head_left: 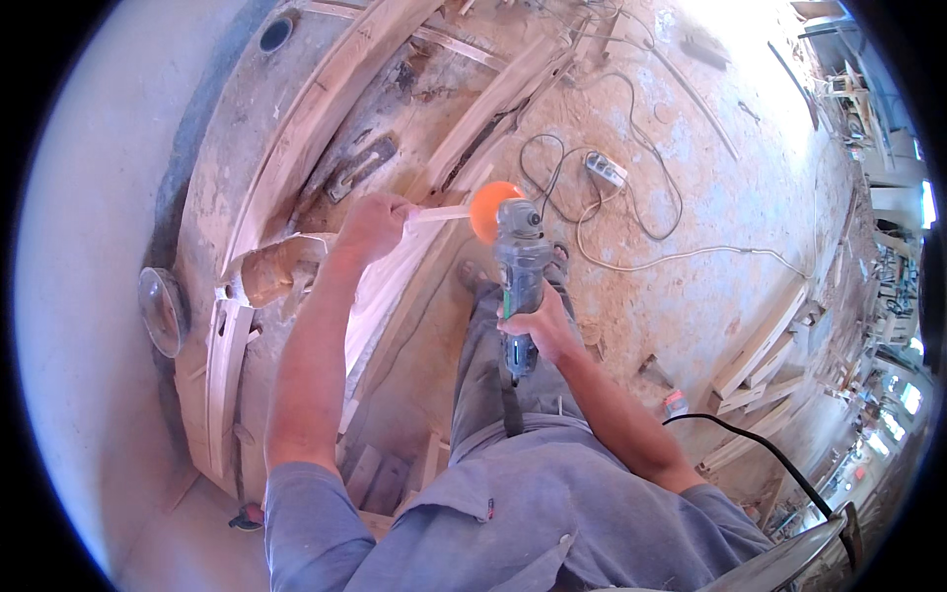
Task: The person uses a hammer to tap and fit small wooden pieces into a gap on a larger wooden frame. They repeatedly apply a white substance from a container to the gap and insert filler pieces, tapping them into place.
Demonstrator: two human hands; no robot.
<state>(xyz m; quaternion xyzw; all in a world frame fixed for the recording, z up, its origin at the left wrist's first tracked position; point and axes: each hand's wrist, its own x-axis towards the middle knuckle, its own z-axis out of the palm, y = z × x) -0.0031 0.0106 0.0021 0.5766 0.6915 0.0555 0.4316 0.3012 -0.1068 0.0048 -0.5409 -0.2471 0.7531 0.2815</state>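
Observation:
My right hand (543, 324) is wrapped round the body of an angle grinder (521, 259), which is held upright in front of my legs. An orange disc (487, 215) is fitted at the grinder's head. From the left, my left hand (371, 229) grips one end of a thin, pale wooden strip (442, 213). The strip's other end reaches the disc's left edge; whether the two touch I cannot tell. Beneath my left hand lies a long pale board (383, 288) on the bench.
Long curved wooden beams (321, 104) lie across the bench at left, beside a torn cardboard piece (276, 274). On the dusty floor are a white power strip (606, 169) and looping cables. Stacked timber (760, 355) lies at right. A round glass-like disc (164, 312) stands by the left wall.

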